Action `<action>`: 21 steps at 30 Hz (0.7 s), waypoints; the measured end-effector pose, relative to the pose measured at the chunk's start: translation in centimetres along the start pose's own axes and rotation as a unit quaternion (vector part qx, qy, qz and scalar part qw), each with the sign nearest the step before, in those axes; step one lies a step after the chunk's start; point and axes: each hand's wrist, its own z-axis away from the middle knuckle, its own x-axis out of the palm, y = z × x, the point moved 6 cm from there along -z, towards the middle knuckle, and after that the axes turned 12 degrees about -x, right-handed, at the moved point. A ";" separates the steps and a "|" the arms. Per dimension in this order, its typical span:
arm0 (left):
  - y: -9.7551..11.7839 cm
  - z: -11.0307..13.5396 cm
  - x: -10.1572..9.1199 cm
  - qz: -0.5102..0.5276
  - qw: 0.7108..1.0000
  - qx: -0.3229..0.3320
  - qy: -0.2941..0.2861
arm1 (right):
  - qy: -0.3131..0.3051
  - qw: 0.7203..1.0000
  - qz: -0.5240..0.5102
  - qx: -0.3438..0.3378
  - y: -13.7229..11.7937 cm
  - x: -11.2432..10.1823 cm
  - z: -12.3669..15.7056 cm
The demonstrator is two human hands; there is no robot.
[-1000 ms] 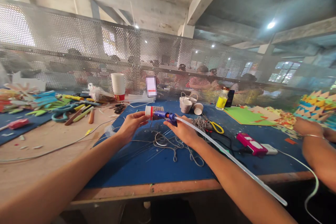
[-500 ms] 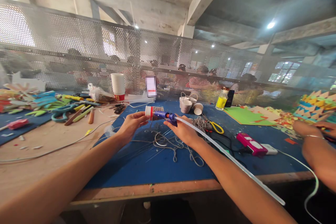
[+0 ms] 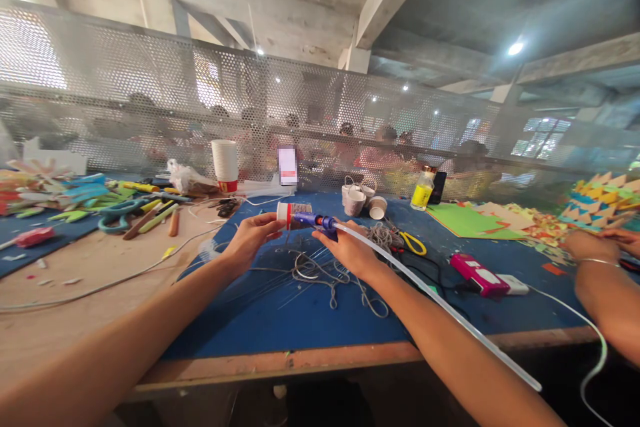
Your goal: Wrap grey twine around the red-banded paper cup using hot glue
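My left hand (image 3: 254, 238) grips a paper cup (image 3: 283, 212) by its white end, holding it sideways above the table. Grey cord covers the part of the cup towards the right. In my right hand (image 3: 350, 247) is a blue hot glue gun (image 3: 320, 220), its nozzle against or very close to the cord-covered side; exact contact cannot be made out. A long translucent glue stick (image 3: 440, 300) sticks out of the gun's back and runs over my right forearm. Loose grey cord (image 3: 333, 280) lies in loops on the blue mat (image 3: 240, 327) below.
Several cord-wrapped cups (image 3: 356, 200) stand behind my hands, near yellow-handled scissors (image 3: 414, 243). A paper cup stack (image 3: 225, 163), a phone (image 3: 288, 165) and a yellow-labelled bottle (image 3: 423, 190) stand farther back. Right are a pink power strip (image 3: 477, 275) and another person's arm (image 3: 597, 273). Tools (image 3: 150, 213) lie left.
My hands, the cup and the glue gun stay almost exactly in place. At the right, the other person's hands have shifted slightly.
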 end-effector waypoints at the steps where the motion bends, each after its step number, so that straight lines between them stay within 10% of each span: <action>1: 0.0 0.0 0.0 -0.001 1.000 0.000 -0.001 | 0.001 1.000 -0.001 -0.002 0.0 0.0 0.0; 21: 0.4 0.3 0.2 -0.019 1.000 0.002 0.006 | -0.015 1.000 -0.004 0.000 -0.2 -0.3 0.0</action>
